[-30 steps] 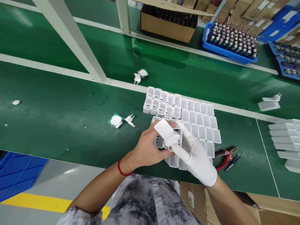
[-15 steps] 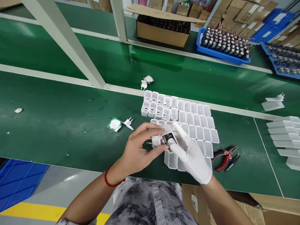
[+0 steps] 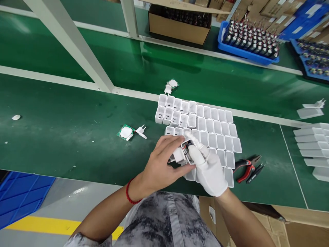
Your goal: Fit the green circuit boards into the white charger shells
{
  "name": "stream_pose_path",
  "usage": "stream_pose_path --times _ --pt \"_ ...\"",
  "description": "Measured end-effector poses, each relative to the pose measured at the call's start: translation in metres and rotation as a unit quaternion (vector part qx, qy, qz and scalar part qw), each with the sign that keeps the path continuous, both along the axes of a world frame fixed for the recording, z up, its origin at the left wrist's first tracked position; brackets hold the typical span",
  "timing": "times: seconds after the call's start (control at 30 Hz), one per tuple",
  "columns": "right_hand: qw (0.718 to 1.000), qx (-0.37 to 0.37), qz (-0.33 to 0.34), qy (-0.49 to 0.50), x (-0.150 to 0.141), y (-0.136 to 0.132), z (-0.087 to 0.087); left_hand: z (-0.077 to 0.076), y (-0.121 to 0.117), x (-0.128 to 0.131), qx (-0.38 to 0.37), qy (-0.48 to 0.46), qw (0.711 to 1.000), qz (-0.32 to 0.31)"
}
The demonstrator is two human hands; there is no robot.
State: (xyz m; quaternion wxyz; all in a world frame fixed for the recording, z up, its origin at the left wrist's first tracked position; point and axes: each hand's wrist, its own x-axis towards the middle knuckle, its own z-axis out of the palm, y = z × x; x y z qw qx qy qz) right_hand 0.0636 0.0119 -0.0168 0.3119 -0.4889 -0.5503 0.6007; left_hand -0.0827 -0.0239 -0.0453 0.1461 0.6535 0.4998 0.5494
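Note:
Bare of any glove, my left hand (image 3: 158, 164) is closed around a white plug cap (image 3: 179, 155) with metal pins, its fingertips also reaching the charger housing. My right hand (image 3: 210, 171), in a white glove, grips that white charger housing (image 3: 190, 161) with its thumb at the open end. Red and dark wires and dark parts show inside the opening. Rows of open white housings (image 3: 212, 140) stand close behind and under both hands. To the left lies a green circuit board (image 3: 125, 132) with a white pad, wired to a white plug piece (image 3: 141, 130).
Red-handled pliers (image 3: 246, 171) and black tweezers (image 3: 255, 173) lie to the right. Another board with a plug (image 3: 172, 84) rests behind the rows. Stacked housings (image 3: 311, 144) stand far right. A blue tray (image 3: 246, 56) and cardboard box (image 3: 177, 31) occupy the upper shelf.
Both hands have shifted slightly right with the parts between them. The plug cap is turned and sits closer to the housing's opening. The camera view has tilted a little.

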Motion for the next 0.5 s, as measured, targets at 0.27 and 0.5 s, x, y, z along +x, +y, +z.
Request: stream_pose_path --times 0.27,0.5 --pt "0.985 -0.105 0.071 0.115 0.020 0.011 -0.004 0.000 0.007 -0.006 -0.008 -0.009 1.000 -0.026" --pt "0.996 -0.035 0.047 0.062 0.018 0.006 0.000 -0.002 0.012 -0.001 0.055 0.027 0.998 -0.026"
